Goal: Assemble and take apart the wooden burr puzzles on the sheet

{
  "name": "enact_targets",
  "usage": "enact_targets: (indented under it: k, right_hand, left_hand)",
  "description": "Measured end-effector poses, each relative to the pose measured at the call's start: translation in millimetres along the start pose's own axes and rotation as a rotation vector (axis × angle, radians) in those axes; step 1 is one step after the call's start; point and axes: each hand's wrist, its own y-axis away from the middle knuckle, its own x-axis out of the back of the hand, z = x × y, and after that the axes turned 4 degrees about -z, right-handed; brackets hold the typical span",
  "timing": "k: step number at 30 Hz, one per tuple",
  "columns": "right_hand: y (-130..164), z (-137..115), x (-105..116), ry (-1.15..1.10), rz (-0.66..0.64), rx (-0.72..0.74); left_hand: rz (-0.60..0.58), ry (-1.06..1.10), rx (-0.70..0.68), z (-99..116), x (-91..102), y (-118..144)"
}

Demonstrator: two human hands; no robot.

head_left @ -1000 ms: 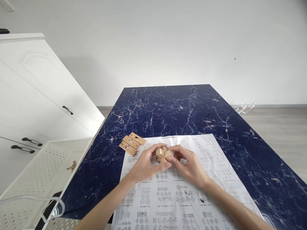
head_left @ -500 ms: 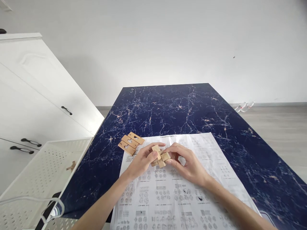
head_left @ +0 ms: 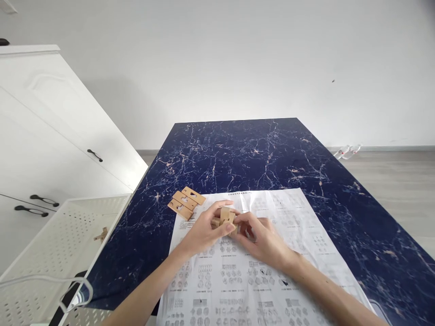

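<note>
Pale wood is filling the space between the two hands: a burr puzzle (head_left: 225, 214) of interlocking blocks is sitting in their grip, above the upper middle of a printed instruction sheet (head_left: 244, 280). The left hand (head_left: 206, 227) is gripping it from the left, its thumb pressing the near side and its fingers curving around the far side. The right hand (head_left: 263, 236) is pinching the right side between thumb and forefinger; its other fingers are curling underneath, partly hidden.

White paper is covering the near part of the blue, marble-patterned bench (head_left: 234, 154). Three flat wooden plates (head_left: 186, 203) with cut-outs and numerals are lying side by side, overlapping the sheet's upper left corner.

Beside the bench, on the left, a white perforated bin (head_left: 73, 231) is holding a small wooden piece (head_left: 101, 234), which is lying near the wall closest to the bench. A white cable (head_left: 44, 278) is looping over that same side. Behind the bin, a white cabinet (head_left: 68, 131) with black handles is standing shut.
</note>
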Motion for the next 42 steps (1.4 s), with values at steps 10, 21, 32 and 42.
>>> enact_targets:
  k: [10, 21, 32, 42]
  right_hand:
    - [-4.4, -4.3, 3.9, 0.012, -0.047, -0.001]
    - [-6.6, 1.3, 4.1, 0.144, 0.229, 0.149]
    - [-6.6, -3.4, 2.9, 0.142, 0.263, 0.220]
    - [-11.6, -6.1, 12.4, -0.173, 0.076, 0.150]
  left_hand:
    - [-0.008, -0.121, -0.121, -4.2, -6.4, 3.0]
    - [0.082, -0.027, -0.098, 1.9, -0.5, -5.3]
    - [-0.031, 0.174, -0.028, 5.9, 4.6, -4.4]
    - [-0.089, 0.142, 0.072, 4.6, 10.2, -1.3]
